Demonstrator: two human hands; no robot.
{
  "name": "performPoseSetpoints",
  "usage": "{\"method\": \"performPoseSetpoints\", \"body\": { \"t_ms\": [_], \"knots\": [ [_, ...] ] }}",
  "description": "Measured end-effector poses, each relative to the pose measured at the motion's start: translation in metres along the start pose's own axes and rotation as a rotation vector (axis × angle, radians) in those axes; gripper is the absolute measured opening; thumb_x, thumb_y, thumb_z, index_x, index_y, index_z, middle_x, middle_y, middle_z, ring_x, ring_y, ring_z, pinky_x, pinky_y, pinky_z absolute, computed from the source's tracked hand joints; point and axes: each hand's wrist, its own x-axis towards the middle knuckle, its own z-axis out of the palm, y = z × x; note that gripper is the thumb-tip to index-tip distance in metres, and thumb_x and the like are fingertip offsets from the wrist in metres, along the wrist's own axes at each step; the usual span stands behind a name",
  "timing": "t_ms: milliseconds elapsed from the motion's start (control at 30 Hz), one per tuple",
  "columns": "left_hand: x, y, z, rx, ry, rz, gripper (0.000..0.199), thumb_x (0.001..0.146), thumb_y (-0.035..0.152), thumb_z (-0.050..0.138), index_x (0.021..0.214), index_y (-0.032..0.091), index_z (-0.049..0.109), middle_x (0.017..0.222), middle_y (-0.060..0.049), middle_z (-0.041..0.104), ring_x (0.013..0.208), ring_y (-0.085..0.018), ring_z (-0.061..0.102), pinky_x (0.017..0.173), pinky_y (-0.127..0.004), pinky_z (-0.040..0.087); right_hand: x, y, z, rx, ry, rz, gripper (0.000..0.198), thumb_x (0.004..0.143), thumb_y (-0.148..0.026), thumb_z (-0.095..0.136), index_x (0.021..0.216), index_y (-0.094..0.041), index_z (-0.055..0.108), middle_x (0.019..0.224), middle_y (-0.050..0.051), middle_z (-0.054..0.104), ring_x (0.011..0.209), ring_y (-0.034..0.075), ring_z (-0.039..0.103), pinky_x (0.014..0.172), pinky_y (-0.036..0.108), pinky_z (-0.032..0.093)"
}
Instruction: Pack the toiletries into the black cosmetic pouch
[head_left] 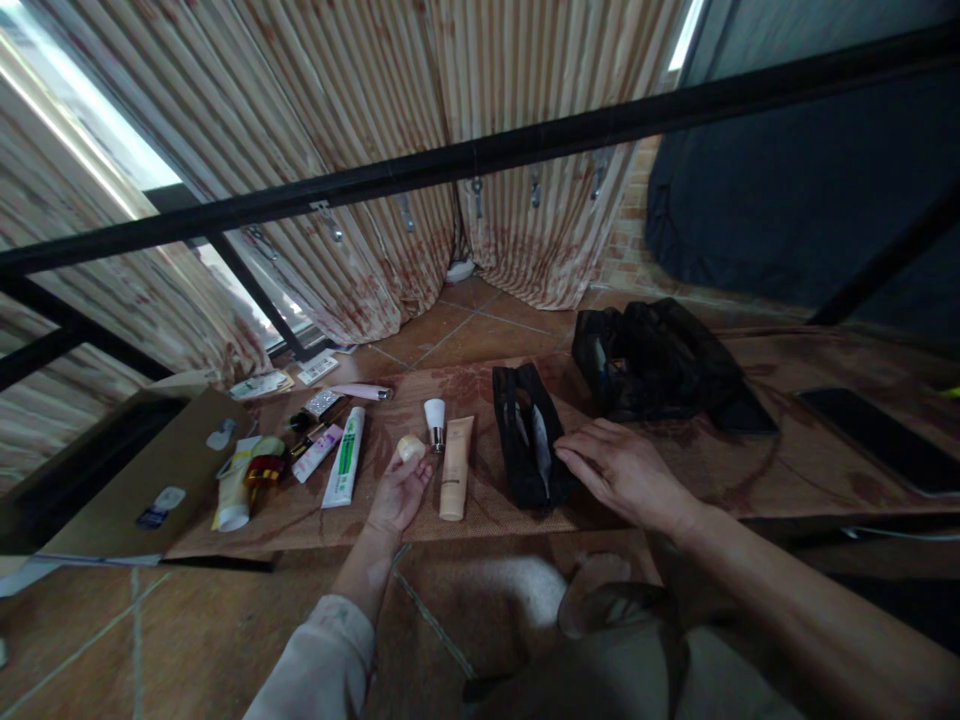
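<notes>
My left hand [398, 495] is closed on a small round cream-coloured item [410, 447], perhaps a little jar; its exact kind does not show. Just right of that hand lie a white bottle with a silver neck [434, 415] and a beige squeeze tube [455, 470]. My right hand [619, 467] has its fingertips together at the right edge of a black zip pouch [516, 470]. The pouch gapes at the top, and something pale shows inside. To the left lies a white and green toothpaste tube [346, 460].
A cardboard box [176, 470] stands at the left end beside several cosmetics, including an amber jar [266, 467]. A larger black bag [637, 365] sits behind my right hand, and a dark phone-like slab [874, 435] lies further right. A black rail [480, 155] crosses behind the cloth-covered table.
</notes>
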Motion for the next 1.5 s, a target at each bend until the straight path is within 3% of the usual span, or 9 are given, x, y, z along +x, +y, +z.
{"method": "performPoseSetpoints", "body": {
  "t_ms": [267,567,1033,1500],
  "knots": [
    [-0.0012,-0.001,0.0019,0.038,-0.008,0.014,0.04,0.063,0.005,0.074,0.099,0.02,0.068,0.088,-0.001,0.071,0.071,-0.009,0.061,0.073,-0.024,0.048,0.0,-0.0011,-0.0006,0.007,-0.018,0.01,0.027,0.098,-0.03,0.043,0.093,-0.02,0.068,0.088,0.006,0.07,0.082,0.02,0.06,0.079,0.035,0.047],
    [-0.0006,-0.0004,0.0021,0.043,0.004,0.005,0.044,0.062,0.004,0.073,0.102,0.021,0.068,0.087,-0.001,0.071,0.076,-0.011,0.063,0.071,-0.024,0.046,0.0002,-0.0016,-0.001,-0.001,-0.019,0.016,0.028,0.098,-0.03,0.043,0.093,-0.02,0.069,0.088,0.007,0.071,0.082,0.02,0.061,0.079,0.035,0.047],
    [-0.0018,0.0008,0.0038,0.004,0.003,-0.006,0.026,0.062,0.01,0.078,0.085,0.016,0.068,0.086,-0.003,0.071,0.07,-0.009,0.061,0.07,-0.023,0.048,-0.0002,-0.0015,-0.0003,0.018,-0.038,0.027,0.028,0.098,-0.031,0.042,0.094,-0.019,0.068,0.089,0.006,0.07,0.084,0.02,0.06,0.082,0.035,0.046],
    [-0.002,0.0008,0.0047,0.01,0.011,0.001,0.024,0.065,0.012,0.078,0.086,0.016,0.067,0.087,-0.004,0.071,0.069,-0.009,0.062,0.069,-0.023,0.05,0.0,-0.001,0.0005,0.008,-0.019,0.018,0.028,0.098,-0.031,0.043,0.093,-0.019,0.068,0.087,0.006,0.07,0.082,0.02,0.06,0.081,0.035,0.046]
  ]
}}
